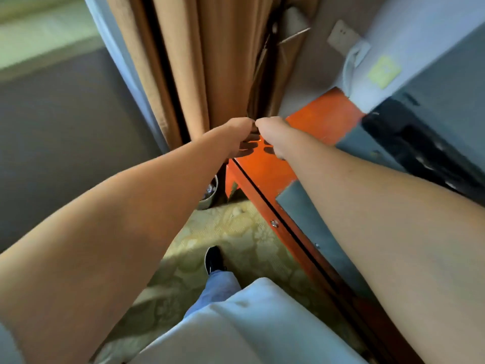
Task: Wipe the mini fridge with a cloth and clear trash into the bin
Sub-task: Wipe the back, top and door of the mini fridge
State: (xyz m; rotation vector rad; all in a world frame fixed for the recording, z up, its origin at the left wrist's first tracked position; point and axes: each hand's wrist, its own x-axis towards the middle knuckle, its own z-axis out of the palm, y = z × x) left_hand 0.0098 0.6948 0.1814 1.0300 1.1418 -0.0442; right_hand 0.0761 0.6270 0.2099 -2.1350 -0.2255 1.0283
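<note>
Both arms are reaching fwd over the far corner of the orange tabletop (322,119). L hand (240,135) & R hand (271,135) are sitting knuckle to knuckle, nearly touching, just above that corner. Fingers on both are curling downward, backs of hands facing camera; what they are pinching, if anything, cannot be told, as the grip is hidden under the hands and the frame is blurred. Mini fridge (430,122), grey w/ a dark front panel, is standing on the tabletop to the R of the hands, well apart from them. A white cloth (354,64) is lying bunched at the fridge's far upper corner, by a wall socket (342,36). A yellow-green sticker (384,72) is showing on the fridge top. A metal bin (210,193) is standing on the patterned carpet (236,232), beside the table leg & under the L forearm. Tan curtain (210,61) is hanging directly behind the hands. One black shoe (213,258) is planted on the carpet.
</note>
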